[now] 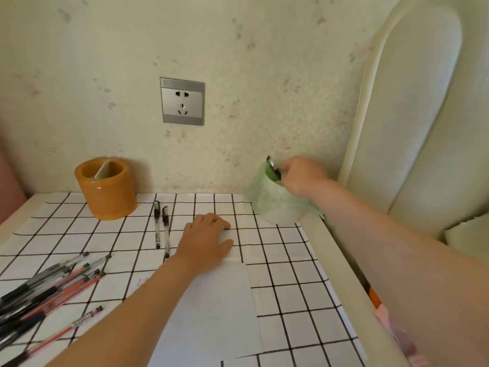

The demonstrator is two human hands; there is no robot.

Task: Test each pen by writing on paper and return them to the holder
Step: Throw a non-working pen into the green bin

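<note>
right hand (301, 176) pinches a pen (272, 166), its lower end inside the green holder (275, 205) just under the fingers. left hand (206, 239) lies flat, fingers relaxed, on the paper (211, 300). two pens (157, 226) lie just left of it, a pile (47, 287) further left.

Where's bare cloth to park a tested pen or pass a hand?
Free: cloth right of the paper, in front of the green holder; also between orange holder and pen pile. Crowded: front-left pile, two black pens beside left hand.
</note>
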